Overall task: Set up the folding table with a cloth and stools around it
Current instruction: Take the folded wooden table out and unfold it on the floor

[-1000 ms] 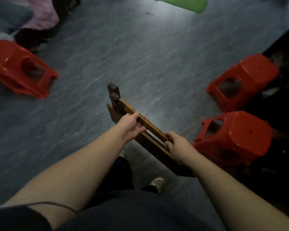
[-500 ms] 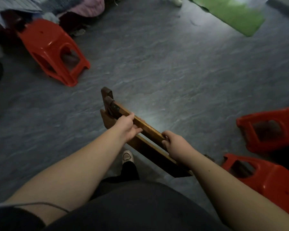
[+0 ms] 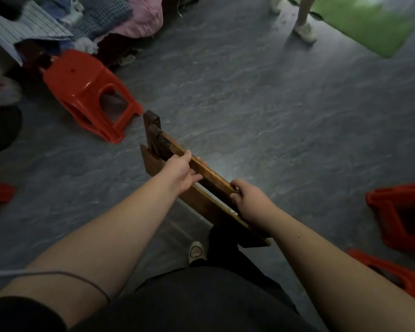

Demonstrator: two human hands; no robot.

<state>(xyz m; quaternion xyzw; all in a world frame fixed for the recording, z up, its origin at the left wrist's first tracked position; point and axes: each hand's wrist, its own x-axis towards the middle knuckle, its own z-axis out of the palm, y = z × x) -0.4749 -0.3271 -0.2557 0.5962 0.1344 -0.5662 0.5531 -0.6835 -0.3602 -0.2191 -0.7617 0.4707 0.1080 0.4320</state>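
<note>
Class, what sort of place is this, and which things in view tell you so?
Probably an indoor home or activity room: a grey floor, red stools lying tipped on it, a pile of cloths, and a green mat.

Black short sleeve (image 3: pixel 17 312), dark trousers (image 3: pixel 201 300), white shoe (image 3: pixel 196 251)
</note>
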